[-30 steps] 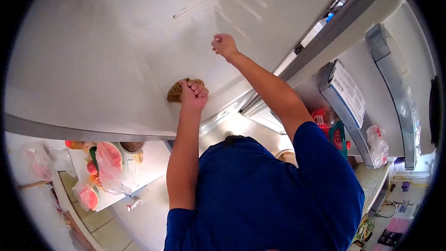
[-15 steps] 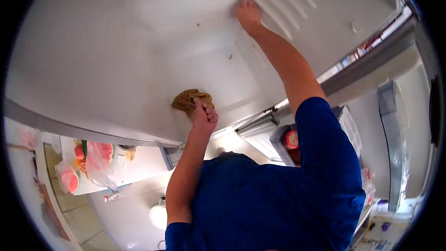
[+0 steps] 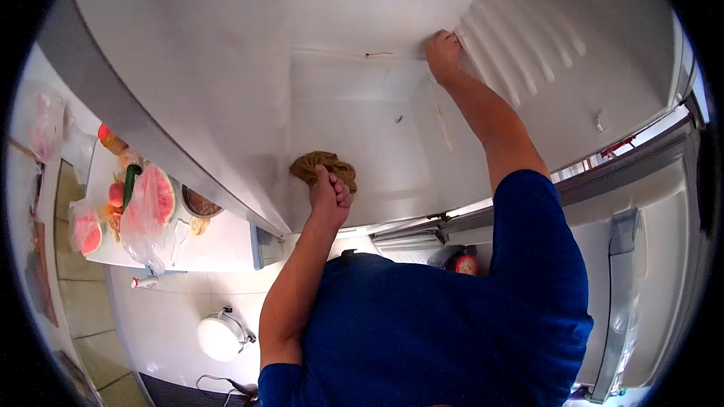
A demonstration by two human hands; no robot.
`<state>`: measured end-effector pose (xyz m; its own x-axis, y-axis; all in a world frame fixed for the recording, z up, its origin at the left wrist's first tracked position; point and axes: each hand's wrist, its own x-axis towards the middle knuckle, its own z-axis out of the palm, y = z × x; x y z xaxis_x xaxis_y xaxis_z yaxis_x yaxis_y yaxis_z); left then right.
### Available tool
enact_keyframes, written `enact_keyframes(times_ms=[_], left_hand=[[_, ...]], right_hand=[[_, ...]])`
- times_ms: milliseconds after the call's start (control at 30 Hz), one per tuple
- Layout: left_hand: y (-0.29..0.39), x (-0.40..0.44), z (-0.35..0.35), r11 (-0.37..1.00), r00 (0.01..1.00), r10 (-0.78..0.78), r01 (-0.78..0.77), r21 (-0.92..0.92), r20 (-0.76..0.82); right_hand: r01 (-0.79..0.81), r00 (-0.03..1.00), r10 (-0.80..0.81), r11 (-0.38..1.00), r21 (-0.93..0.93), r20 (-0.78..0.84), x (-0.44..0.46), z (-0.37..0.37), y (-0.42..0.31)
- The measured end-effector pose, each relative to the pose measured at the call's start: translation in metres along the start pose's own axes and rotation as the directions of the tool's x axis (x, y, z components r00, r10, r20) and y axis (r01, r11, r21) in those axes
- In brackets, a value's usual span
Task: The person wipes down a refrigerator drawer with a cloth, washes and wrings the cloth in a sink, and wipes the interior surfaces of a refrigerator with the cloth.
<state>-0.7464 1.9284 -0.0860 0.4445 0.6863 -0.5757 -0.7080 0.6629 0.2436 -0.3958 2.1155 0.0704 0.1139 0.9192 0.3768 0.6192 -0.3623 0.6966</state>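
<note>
I am reaching into the white inside of a fridge (image 3: 347,128). Low in its left part, my left hand (image 3: 330,197) is closed on a crumpled brown cloth (image 3: 324,166), which lies against the fridge floor. Further in, on the right, my right hand (image 3: 443,53) touches the wall beside some raised white ribs (image 3: 520,38). Its fingers are curled, and whatever they may hold is hidden. A small dark bit (image 3: 399,119) and a thin brownish streak (image 3: 443,126) mark the white surface between my hands.
The fridge door (image 3: 633,286) stands open on the right. At left, a white table (image 3: 219,245) bears watermelon pieces (image 3: 154,196) in plastic, a cucumber (image 3: 130,183) and a metal bowl (image 3: 202,203). A white round-topped object (image 3: 220,338) stands on the floor.
The view has shifted, showing more of the table on the left. My left hand stays on the cloth at the fridge floor, and my right hand remains beside the ribs.
</note>
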Motion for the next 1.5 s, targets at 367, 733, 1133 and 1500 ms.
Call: enact_keyframes(times_ms=[367, 733, 1133, 1500], left_hand=[[-0.010, 0.006, 0.010, 0.996, 0.996, -0.077, 0.075, 0.044, 0.038], [-0.028, 0.012, -0.002, 0.989, 0.990, -0.128, 0.124, 0.078, 0.050], [-0.038, 0.034, -0.048, 0.956, 0.963, -0.232, 0.251, 0.149, -0.136], [-0.041, 0.039, -0.072, 0.942, 0.944, -0.290, 0.311, 0.129, -0.156]], right_hand=[[0.167, 0.967, -0.157, 0.986, 0.031, -0.202, -0.008, 0.011, 0.023], [0.364, 0.927, -0.356, 0.929, 0.063, -0.116, -0.025, -0.010, 0.048], [-0.383, 0.569, -0.589, 0.427, 0.819, 0.573, -0.218, 0.045, -0.132], [0.055, 0.951, -0.294, 0.477, 0.877, 0.100, -0.271, 0.030, -0.192]])
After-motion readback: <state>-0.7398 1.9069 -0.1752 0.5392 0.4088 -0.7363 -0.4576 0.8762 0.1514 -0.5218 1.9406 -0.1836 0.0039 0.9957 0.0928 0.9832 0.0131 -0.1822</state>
